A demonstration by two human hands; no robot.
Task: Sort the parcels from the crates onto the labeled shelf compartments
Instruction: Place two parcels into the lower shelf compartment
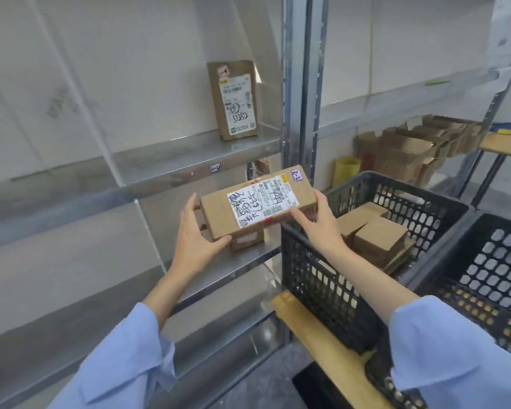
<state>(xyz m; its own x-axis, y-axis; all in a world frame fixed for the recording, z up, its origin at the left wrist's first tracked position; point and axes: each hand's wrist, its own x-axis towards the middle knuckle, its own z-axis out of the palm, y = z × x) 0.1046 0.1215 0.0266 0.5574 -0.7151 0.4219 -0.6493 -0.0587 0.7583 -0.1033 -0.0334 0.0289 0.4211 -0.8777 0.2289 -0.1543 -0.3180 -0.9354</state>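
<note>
Left hand [198,231] wraps the left end of the long cardboard parcel [216,212], thumb hooked along its lower front edge and fingers up the end face. The right hand [319,222] grips the opposite end, with its thumb laid on the corner of the shipping label [263,202]. I judge the two-handed hold keeps the box level and face-up, so that I can read the scrawled label and the purple sticker [297,174] before choosing a compartment.

The parcel hangs in the air between the black crate [316,276] and the metal shelf [189,154], in front of the middle tier. It sits just above a smaller parcel [247,240] already lying there. A small tag [216,167] marks the shelf edge above; I cannot read it surely. On that upper tier a brown parcel [238,98] stands upright with its label facing out, likely so its number shows. More cardboard parcels [378,234] wait in the crate, so the sorting looks far from done.
</note>
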